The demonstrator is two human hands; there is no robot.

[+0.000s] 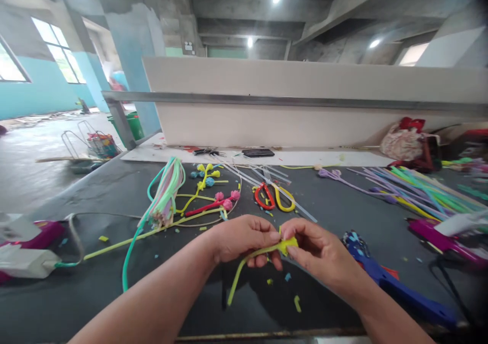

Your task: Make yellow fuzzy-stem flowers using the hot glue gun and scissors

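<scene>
Over the middle of the table, both hands work close together on a yellow pipe cleaner whose upper end forms a small bunched head. My left hand is closed on the stem just below that head, and the tail hangs down curved. Thumb and fingers of my right hand pinch the yellow head from the right. Beyond the hands lie scissors with one red and one yellow handle loop. Left of them is a yellow branched piece with yellow and blue knobs, plus a red stem with pink knobs.
A bundle of pastel pipe cleaners stands at left; more pipe cleaners lie at right. A blue-handled tool rests near my right forearm. Purple glue-gun-like devices with cords sit at the sides. A black phone lies by the back panel.
</scene>
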